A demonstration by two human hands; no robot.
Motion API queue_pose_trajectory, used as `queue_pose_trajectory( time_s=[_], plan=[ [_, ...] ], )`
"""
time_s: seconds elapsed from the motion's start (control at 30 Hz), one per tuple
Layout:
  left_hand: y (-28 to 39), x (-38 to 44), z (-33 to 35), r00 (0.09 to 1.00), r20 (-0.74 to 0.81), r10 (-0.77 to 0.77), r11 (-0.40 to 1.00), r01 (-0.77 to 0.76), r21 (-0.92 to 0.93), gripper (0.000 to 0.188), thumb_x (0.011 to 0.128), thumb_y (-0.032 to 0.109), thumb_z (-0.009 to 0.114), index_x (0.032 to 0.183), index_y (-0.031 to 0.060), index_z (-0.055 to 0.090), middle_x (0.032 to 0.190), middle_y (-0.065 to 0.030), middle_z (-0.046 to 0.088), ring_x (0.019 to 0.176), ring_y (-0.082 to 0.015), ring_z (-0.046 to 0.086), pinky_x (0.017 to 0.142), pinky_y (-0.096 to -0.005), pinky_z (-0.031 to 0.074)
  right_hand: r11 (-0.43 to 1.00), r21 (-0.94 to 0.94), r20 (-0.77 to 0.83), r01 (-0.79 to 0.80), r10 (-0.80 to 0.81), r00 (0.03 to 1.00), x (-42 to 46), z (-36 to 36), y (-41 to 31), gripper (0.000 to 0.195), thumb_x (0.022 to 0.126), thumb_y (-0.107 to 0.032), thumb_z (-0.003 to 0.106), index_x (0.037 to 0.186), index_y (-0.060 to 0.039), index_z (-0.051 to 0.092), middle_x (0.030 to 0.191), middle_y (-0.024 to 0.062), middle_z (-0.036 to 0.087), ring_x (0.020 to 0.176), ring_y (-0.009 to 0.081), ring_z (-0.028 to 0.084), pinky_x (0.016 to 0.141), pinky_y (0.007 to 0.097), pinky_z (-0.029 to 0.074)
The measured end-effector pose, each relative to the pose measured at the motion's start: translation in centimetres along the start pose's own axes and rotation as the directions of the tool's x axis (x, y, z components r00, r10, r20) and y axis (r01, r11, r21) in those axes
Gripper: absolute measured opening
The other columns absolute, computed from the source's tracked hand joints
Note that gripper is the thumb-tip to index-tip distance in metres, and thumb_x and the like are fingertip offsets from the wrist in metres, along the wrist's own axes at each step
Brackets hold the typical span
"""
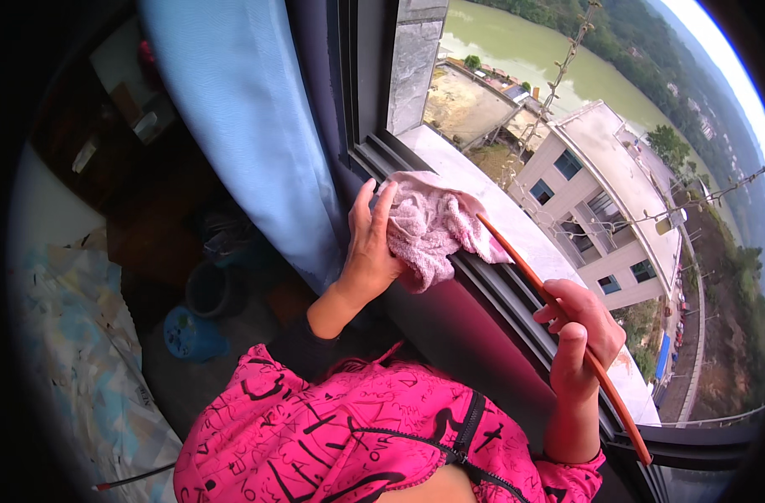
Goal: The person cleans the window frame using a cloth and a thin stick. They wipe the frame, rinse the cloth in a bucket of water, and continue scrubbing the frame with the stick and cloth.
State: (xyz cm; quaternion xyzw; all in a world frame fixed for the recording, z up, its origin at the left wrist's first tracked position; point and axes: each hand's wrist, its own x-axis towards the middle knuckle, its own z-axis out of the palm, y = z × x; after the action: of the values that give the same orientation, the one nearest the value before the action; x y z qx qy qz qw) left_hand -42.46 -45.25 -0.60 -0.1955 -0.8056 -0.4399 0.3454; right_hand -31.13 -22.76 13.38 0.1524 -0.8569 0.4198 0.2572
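A crumpled pink terry cloth (423,220) lies bunched over the dark metal window track (483,276) and partly on the pale stone sill. My left hand (373,242) is at the cloth's left side, fingers spread and touching it; part of the thumb is hidden. In my right hand (583,342) is a thin orange-brown stick (533,276), held near its middle. Its upper tip meets the right edge of the cloth, while the lower end reaches down along the window frame. Whether the tip goes under the cloth cannot be seen.
Left of the window hangs a light blue curtain (238,113). Beyond the pale outer sill (442,151) is a long drop to buildings and a river. A blue plastic stool or bucket (191,333) and a patterned bedsheet (93,352) are on the dim room side.
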Motion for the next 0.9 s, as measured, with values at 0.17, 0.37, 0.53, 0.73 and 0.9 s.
queue_pose_trajectory(
  time_s=[0.17,0.37,0.53,0.73,0.9],
  plan=[
    [0.2,-0.6,-0.2,0.997,0.062,-0.054,0.985,0.063,-0.16,0.079,0.064,0.009,0.08,0.133,0.0111,0.044,0.124,-0.0188,0.045,0.111,-0.0366,0.05,0.095,-0.0387,0.041,0.994,-0.11,0.239,-0.022,0.048,0.97,2.8,3.2,2.8,0.017,0.088,-0.011,0.06,0.098,0.0006,0.066,0.085,0.0147,0.067,0.075,0.0203,0.067,0.063,0.0263,0.051],
    [-1.7,-0.7,-3.1,0.991,0.021,0.131,0.976,-0.126,-0.179,0.065,0.064,-0.002,0.075,0.124,0.0137,0.055,0.118,-0.0159,0.054,0.105,-0.0329,0.057,0.089,-0.037,0.047,0.844,-0.261,0.216,0.468,-0.422,0.88,4.8,5.7,6.3,0.015,0.083,-0.004,0.065,0.097,-0.0021,0.066,0.098,0.0171,0.066,0.09,0.0293,0.067,0.078,0.0339,0.054],
    [-3.3,0.9,-4.6,0.974,-0.131,0.184,0.978,-0.194,-0.073,0.063,0.066,-0.008,0.07,0.124,0.0092,0.054,0.121,-0.0172,0.054,0.108,-0.0341,0.057,0.09,-0.0372,0.047,0.891,-0.14,0.276,0.433,-0.384,0.881,8.5,8.1,4.7,0.018,0.083,-0.006,0.065,0.101,-0.0047,0.066,0.102,0.0156,0.066,0.094,0.0287,0.066,0.08,0.0339,0.053],
    [-5.6,4.7,-4.7,0.983,-0.12,0.137,0.99,-0.139,-0.011,0.066,0.066,-0.012,0.063,0.128,0.0043,0.049,0.126,-0.0182,0.053,0.112,-0.0353,0.054,0.095,-0.0383,0.044,0.967,-0.033,0.285,0.252,-0.232,0.93,13.0,15.1,7.7,0.02,0.085,-0.017,0.064,0.102,-0.0049,0.064,0.101,0.0133,0.065,0.091,0.0301,0.064,0.078,0.034,0.051],
    [-7.0,6.3,-3.0,0.989,0.143,0.028,0.996,-0.016,-0.087,0.072,0.065,-0.003,0.062,0.134,0.0017,0.041,0.127,-0.0212,0.051,0.115,-0.0395,0.051,0.103,-0.042,0.036,0.981,0.018,0.345,-0.191,0.173,0.922,15.2,17.3,7.5,0.023,0.09,-0.021,0.056,0.099,-0.004,0.068,0.087,0.0137,0.069,0.079,0.0236,0.067,0.074,0.0309,0.051]
  ],
)
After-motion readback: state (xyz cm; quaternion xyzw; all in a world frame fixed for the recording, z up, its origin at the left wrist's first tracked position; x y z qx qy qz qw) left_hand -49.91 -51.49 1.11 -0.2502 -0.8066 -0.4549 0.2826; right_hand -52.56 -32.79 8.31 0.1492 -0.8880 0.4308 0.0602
